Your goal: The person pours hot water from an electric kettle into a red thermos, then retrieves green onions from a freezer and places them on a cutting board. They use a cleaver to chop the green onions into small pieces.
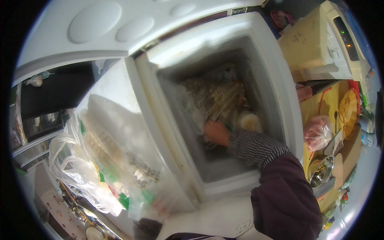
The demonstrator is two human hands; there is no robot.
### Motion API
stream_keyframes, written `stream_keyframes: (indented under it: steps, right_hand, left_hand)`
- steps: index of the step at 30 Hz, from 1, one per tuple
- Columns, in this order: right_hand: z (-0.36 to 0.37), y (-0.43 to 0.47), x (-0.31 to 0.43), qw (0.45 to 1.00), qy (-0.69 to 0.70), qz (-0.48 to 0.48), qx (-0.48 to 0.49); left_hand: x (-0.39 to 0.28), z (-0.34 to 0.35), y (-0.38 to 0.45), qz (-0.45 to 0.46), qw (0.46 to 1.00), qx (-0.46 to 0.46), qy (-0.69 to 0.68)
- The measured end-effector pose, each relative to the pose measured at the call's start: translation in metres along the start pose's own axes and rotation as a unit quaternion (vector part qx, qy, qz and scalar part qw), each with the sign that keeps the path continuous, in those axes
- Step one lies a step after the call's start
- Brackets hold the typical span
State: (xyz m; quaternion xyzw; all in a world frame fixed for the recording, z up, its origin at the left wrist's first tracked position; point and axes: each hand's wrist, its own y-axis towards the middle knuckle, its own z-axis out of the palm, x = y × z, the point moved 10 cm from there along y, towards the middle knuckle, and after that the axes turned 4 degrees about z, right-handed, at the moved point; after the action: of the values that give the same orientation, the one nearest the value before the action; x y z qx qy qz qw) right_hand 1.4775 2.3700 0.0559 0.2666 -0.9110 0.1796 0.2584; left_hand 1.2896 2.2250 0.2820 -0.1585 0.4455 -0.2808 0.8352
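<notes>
A white chest freezer (277, 90) stands open before me, its inside hazy. My right hand (216, 133), in a striped cuff and dark purple sleeve, reaches down into it at the near edge of a bagged, ridged pale item (220, 97). Whether its fingers grip anything I cannot tell. A round whitish item (249, 121) lies just right of that hand. At the lower left, my left hand (160, 207) is blurred behind a clear plastic bag (147, 192) with pale contents and green patches; its fingers are mostly hidden.
The raised lid (135, 27) spans the top. Crumpled clear bags (78, 171) lie on the left. To the right, a wooden surface (310, 105) holds a bag of pink meat (318, 132), a metal bowl (322, 171) and a woven straw item (349, 111); a cream appliance (309, 45) stands behind.
</notes>
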Motion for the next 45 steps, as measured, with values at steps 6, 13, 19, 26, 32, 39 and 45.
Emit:
stream_keyframes:
  steps: [6,13,19,26,32,39,45]
  right_hand:
    - [-0.022,-0.034,0.015,0.996,0.034,-0.055,0.059]
    - [-0.020,-0.052,0.032,0.984,0.098,-0.134,0.068]
    - [-0.012,-0.050,0.000,0.984,0.099,-0.132,0.063]
    - [0.003,-0.047,-0.004,0.987,0.030,-0.122,0.104]
    - [-0.053,-0.038,0.000,0.977,0.158,-0.139,-0.041]
    - [-0.102,-0.031,0.017,0.988,0.089,-0.102,-0.071]
    - [-0.127,-0.057,0.079,0.968,0.171,-0.173,-0.064]
  left_hand:
    - [0.000,0.004,0.002,-0.002,1.000,-0.013,0.004]
    - [-0.006,0.009,0.008,-0.008,0.999,-0.030,0.021]
    - [-0.046,0.027,0.023,-0.024,0.970,-0.051,0.236]
    - [-0.119,0.143,0.095,0.033,0.596,0.079,0.799]
    - [-0.016,0.185,0.228,0.035,0.256,0.251,0.933]
    - [0.057,0.103,0.328,0.184,0.283,0.240,0.910]
    - [0.089,0.086,0.318,0.015,0.348,0.344,0.872]
